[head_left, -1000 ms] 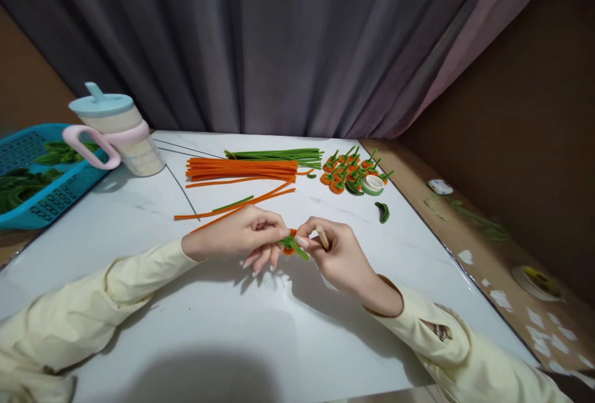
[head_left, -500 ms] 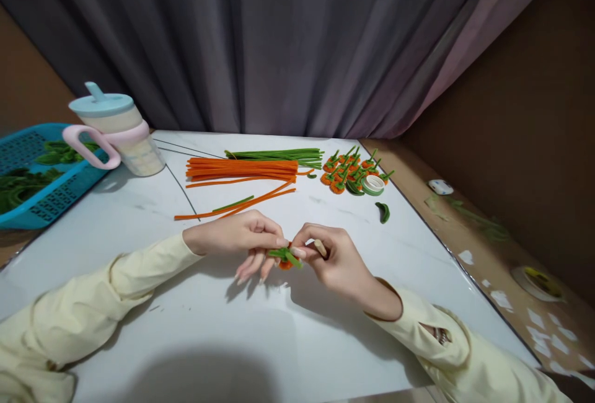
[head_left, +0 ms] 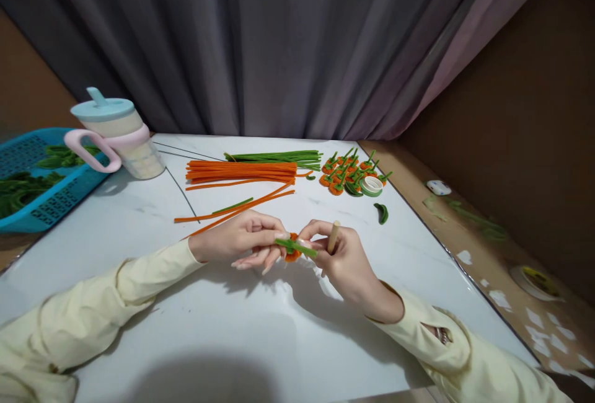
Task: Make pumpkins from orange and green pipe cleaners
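Observation:
A small orange pipe-cleaner pumpkin [head_left: 292, 256] with green pipe cleaner on top is held between my two hands above the white table. My left hand [head_left: 244, 239] pinches its left side with thumb and index finger, the other fingers stretched beneath. From the right, the thumb and index finger of my right hand [head_left: 346, 260] pinch its green top. A thin wooden stick [head_left: 333, 237] is also tucked in my right hand and points upward. Beyond my hands lie loose orange pipe cleaners [head_left: 232, 209] and a short green piece [head_left: 232, 206].
Bundles of orange pipe cleaners [head_left: 242, 171] and green pipe cleaners [head_left: 274, 157] lie at the back. Several finished pumpkins [head_left: 335, 187] cluster beside a roll of tape [head_left: 372, 185]. A handled cup [head_left: 139, 158] and a blue basket [head_left: 41, 211] stand at left.
The pumpkin has moved slightly right and up, and its green strands now lie flatter across it. The wooden stick in my right hand has swung more upright.

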The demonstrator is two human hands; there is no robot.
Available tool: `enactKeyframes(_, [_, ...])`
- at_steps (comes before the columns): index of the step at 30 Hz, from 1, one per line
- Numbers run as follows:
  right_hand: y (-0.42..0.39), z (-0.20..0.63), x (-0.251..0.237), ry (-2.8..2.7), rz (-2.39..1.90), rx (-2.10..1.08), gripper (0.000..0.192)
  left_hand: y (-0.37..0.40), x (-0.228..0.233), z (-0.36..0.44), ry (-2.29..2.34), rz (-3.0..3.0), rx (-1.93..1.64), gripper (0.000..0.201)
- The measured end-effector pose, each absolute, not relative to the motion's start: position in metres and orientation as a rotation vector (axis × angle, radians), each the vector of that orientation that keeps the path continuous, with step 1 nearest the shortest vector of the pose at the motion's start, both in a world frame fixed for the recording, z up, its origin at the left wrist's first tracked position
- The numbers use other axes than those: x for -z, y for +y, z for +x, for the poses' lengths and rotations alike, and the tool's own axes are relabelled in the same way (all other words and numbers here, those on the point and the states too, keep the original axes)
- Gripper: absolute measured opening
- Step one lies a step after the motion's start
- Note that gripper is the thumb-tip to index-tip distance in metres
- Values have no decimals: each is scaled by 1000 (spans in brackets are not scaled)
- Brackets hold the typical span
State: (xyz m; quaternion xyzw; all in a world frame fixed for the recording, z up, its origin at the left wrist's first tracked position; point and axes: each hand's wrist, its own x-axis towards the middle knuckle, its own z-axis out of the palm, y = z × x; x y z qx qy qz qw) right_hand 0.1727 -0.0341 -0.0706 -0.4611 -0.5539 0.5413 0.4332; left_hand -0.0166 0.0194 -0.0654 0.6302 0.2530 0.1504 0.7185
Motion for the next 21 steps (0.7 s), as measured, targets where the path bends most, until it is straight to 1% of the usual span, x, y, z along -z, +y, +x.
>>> enactKeyframes(6, [-32, 174, 72, -1257, -1147, -1432, 9, 9, 60, -12, 625, 1493, -408, 31])
enactKeyframes(10, [-28, 174, 78, -1246, -1184, -1412, 14, 9, 62, -12, 652, 1674, -464, 29])
enactKeyframes(13, [-24, 173, 84, -1248, -1222, -1409, 13, 15, 69, -16, 669, 1888, -438, 28])
enactKeyframes(17, [-19, 169, 91, -1209, -1298, -1470, 15, 20, 82, -20, 632, 2225, -479, 17])
enactKeyframes(21, [-16, 166, 89, -1184, -1328, -1581, 11, 21, 95, -22, 663, 2357, -533, 21])
